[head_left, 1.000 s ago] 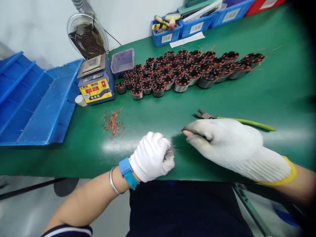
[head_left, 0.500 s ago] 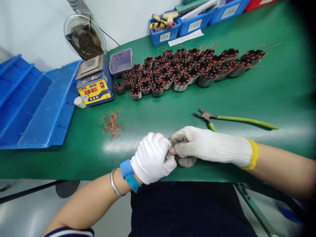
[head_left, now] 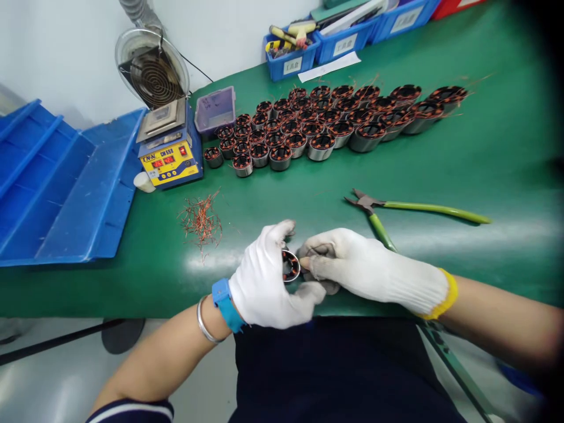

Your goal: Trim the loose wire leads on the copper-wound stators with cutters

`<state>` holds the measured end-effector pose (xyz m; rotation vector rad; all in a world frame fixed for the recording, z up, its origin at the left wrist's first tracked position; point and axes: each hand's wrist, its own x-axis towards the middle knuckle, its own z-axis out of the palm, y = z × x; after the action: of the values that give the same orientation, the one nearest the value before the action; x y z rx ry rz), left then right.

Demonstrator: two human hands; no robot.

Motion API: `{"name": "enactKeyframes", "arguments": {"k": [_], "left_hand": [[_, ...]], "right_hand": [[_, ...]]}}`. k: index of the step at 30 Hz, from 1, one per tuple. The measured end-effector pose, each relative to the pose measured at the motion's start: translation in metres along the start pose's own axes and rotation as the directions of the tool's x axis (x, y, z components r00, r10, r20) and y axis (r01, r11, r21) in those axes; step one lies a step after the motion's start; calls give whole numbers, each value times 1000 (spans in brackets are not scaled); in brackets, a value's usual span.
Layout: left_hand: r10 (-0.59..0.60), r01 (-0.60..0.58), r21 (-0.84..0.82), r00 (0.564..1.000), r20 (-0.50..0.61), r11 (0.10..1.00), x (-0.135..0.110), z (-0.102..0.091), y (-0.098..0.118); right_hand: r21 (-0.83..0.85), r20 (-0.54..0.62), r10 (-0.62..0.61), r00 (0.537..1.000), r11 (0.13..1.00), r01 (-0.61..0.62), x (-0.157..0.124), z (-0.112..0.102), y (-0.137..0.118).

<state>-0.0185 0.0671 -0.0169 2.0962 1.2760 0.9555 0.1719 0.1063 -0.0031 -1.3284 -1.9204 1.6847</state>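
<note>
My left hand point(head_left: 268, 282), in a white glove with a blue wrist strap, is wrapped round a small metal stator point(head_left: 291, 265) with copper windings at the table's near edge. My right hand point(head_left: 352, 264), in a white glove with a yellow cuff, touches the same stator from the right, its fingertips pinched at its rim. What the right fingers pinch is too small to make out. Green-handled cutting pliers point(head_left: 396, 208) lie on the green table point(head_left: 462, 158) just beyond my right hand.
Rows of several wound stators point(head_left: 326, 120) stand at the back middle. A soldering pot unit point(head_left: 170, 150) with a fan point(head_left: 152, 67), a small grey box point(head_left: 215, 108), a pile of copper wire scraps point(head_left: 200, 217), a blue tray point(head_left: 61, 182) at left, blue bins point(head_left: 335, 38) behind.
My right hand came in from the right to meet the left. My left hand turned and opened slightly, so the stator it holds now shows.
</note>
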Motion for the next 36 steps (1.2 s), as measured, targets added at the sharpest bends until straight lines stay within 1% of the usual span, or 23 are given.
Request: {"name": "enactKeyframes", "arguments": {"k": [2, 4, 6, 7, 10, 11, 13, 15, 16, 18, 20, 22, 24, 26, 27, 29, 30, 31, 32, 33, 34, 35, 36], "left_hand": [[-134, 135, -216, 991, 21, 967, 4, -6, -9], [-252, 249, -439, 966, 53, 863, 8, -15, -16], [-323, 380, -564, 924, 204, 733, 11, -24, -17], [-333, 472, -570, 881, 336, 673, 12, -28, -13], [-316, 703, -457, 677, 665, 545, 10, -34, 5], [-326, 737, -433, 639, 696, 520, 7, -33, 12], [-364, 740, -465, 656, 662, 486, 1, -28, 23], [-364, 682, -549, 726, 583, 482, -7, -22, 29], [-338, 615, -606, 786, 517, 504, -11, -18, 31], [-211, 384, -667, 921, 328, 639, -17, -13, 32], [5, 63, -568, 993, 117, 821, -21, -12, 33], [246, -218, -364, 969, 31, 905, -23, -15, 36], [453, -425, -215, 886, 101, 879, -25, -21, 40], [544, -521, -163, 824, 162, 838, -30, -25, 42], [504, -478, -184, 853, 138, 859, -32, -26, 42], [250, -241, -298, 968, -9, 924, -36, -25, 40], [67, -75, -390, 997, -35, 918, -36, -23, 39], [-100, 109, -489, 994, 44, 866, -35, -21, 38], [-221, 305, -560, 952, 213, 770, -33, -18, 37], [-279, 498, -576, 859, 429, 648, -30, -15, 37], [-273, 661, -539, 728, 629, 522, -27, -12, 38], [-245, 773, -487, 606, 757, 408, -25, -10, 39], [-231, 822, -460, 545, 806, 336, -23, -9, 41]], "right_hand": [[104, 20, -13, 1000, 994, 11, -7, 3, 4], [182, -22, -53, 998, 982, 56, -14, 5, 7], [220, -75, -100, 992, 969, 115, -22, 7, 8], [237, -96, -115, 989, 962, 135, -26, 8, 8], [299, -139, -138, 981, 938, 174, -37, 11, 7], [333, -141, -147, 979, 924, 186, -41, 12, 7], [417, -128, -156, 979, 887, 196, -47, 15, 7], [516, -108, -134, 985, 840, 171, -52, 18, 9], [562, -98, -114, 989, 813, 150, -53, 20, 10], [638, -86, -90, 992, 760, 124, -55, 24, 14], [700, -64, -86, 994, 706, 106, -56, 28, 17], [755, -47, -73, 996, 651, 83, -57, 32, 20], [792, -42, -57, 997, 607, 68, -59, 34, 22], [790, -55, -76, 996, 606, 90, -62, 35, 23], [773, -66, -96, 993, 625, 112, -65, 35, 23], [702, -99, -138, 985, 692, 167, -69, 32, 22], [651, -128, -156, 979, 732, 201, -72, 31, 21], [591, -162, -172, 972, 772, 235, -74, 29, 21], [531, -196, -185, 963, 806, 263, -75, 28, 20], [478, -223, -195, 955, 832, 282, -76, 27, 19], [446, -240, -198, 950, 847, 290, -76, 27, 19], [442, -246, -195, 950, 849, 289, -76, 27, 19], [466, -238, -182, 954, 840, 277, -75, 28, 20]]}}
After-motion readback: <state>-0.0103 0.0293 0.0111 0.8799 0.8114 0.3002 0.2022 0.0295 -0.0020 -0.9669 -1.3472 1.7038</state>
